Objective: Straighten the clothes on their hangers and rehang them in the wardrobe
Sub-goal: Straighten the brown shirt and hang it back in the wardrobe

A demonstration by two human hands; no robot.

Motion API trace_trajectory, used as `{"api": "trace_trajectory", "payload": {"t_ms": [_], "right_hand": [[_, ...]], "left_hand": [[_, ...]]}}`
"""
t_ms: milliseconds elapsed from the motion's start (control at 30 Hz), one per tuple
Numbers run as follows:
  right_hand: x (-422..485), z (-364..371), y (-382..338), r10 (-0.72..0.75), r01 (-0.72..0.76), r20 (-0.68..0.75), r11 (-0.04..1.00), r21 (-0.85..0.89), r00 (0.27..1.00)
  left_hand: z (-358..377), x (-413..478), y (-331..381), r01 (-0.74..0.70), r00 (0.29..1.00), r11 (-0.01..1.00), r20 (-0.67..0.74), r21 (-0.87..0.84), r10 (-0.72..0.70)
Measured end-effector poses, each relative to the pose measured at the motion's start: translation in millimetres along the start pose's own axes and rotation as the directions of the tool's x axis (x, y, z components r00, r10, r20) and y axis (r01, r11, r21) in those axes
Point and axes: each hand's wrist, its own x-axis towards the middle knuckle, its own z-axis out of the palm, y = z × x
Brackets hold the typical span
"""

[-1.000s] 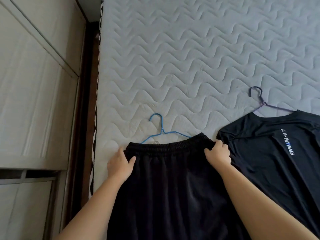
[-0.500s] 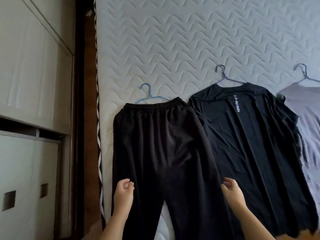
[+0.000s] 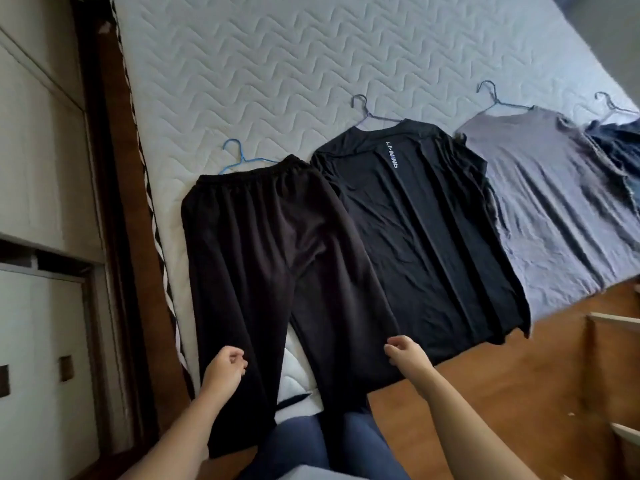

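Black trousers (image 3: pixel 263 244) lie flat on the quilted mattress (image 3: pixel 277 64), their waistband on a blue wire hanger (image 3: pixel 235 155). The legs hang over the near bed edge. My left hand (image 3: pixel 225 367) pinches the outer edge of the left leg with curled fingers. At the outer edge of the right leg, my right hand (image 3: pixel 403 351) pinches the fabric the same way. To the right of the trousers lies a black T-shirt (image 3: pixel 415 230) on a dark hanger (image 3: pixel 363 109).
A grey top (image 3: pixel 554 209) on a hanger (image 3: pixel 491 95) lies further right, with a dark garment (image 3: pixel 620 147) at the frame edge. The pale wardrobe (image 3: pixel 41 168) stands left of the bed. Wooden floor (image 3: pixel 519 393) shows at the right, and my blue-clad legs (image 3: pixel 311 441) are below.
Both hands left the waistband and moved down to the lower trouser legs. My view pulled back and now takes in the grey top and the far-right garment.
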Motion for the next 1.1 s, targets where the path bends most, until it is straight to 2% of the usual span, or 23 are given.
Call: {"api": "trace_trajectory", "payload": {"t_ms": [133, 300, 500, 667, 700, 733, 800, 833, 900, 1000, 1100], "right_hand": [[-24.0, -9.5, 40.4, -0.005, 0.005, -0.007, 0.998, 0.064, 1.000], [-49.2, -38.9, 121.4, 0.072, -0.070, -0.014, 0.992, 0.101, 0.997], [-64.3, -91.2, 238.3, 0.184, -0.158, -0.048, 0.930, 0.331, 0.982], [-83.6, -169.3, 341.4, 0.225, -0.140, -0.130, 0.873, 0.467, 0.966], [-85.2, -182.0, 360.3, 0.246, -0.149, -0.150, 0.869, 0.473, 0.958], [-91.5, -196.6, 390.2, 0.291, -0.169, -0.180, 0.852, 0.496, 0.940], [-103.4, -214.1, 447.4, 0.380, -0.221, -0.205, 0.814, 0.537, 0.902], [-108.6, -216.7, 472.8, 0.428, -0.257, -0.200, 0.789, 0.559, 0.881], [-121.1, -216.4, 510.7, 0.527, -0.331, -0.153, 0.707, 0.625, 0.836], [-129.1, -213.1, 534.0, 0.633, -0.403, -0.043, 0.542, 0.738, 0.773], [-110.5, -220.9, 529.0, 0.654, -0.423, 0.039, 0.441, 0.792, 0.755]], "left_hand": [[5.4, -19.6, 0.1, -0.016, 1.000, 0.994, -0.009, 0.110, 0.017], [36.0, -62.5, 4.5, -0.061, 0.995, 0.974, 0.087, 0.218, 0.043], [97.8, -108.6, 0.7, -0.159, 0.987, 0.881, 0.106, 0.446, 0.125], [202.5, -164.6, 8.4, -0.211, 0.977, 0.891, 0.112, 0.401, 0.181], [219.9, -170.7, 9.9, -0.247, 0.969, 0.849, 0.144, 0.467, 0.203], [246.3, -181.9, 16.4, -0.314, 0.948, 0.755, 0.227, 0.576, 0.221], [295.5, -203.1, 34.9, -0.439, 0.898, 0.485, 0.386, 0.756, 0.212], [319.3, -211.9, 46.0, -0.506, 0.862, 0.376, 0.457, 0.776, 0.218], [363.9, -228.1, 70.0, -0.608, 0.793, 0.244, 0.561, 0.756, 0.239], [416.0, -241.5, 105.8, -0.687, 0.724, 0.192, 0.635, 0.701, 0.270], [446.9, -238.2, 138.5, -0.675, 0.738, 0.278, 0.625, 0.683, 0.257]]}}
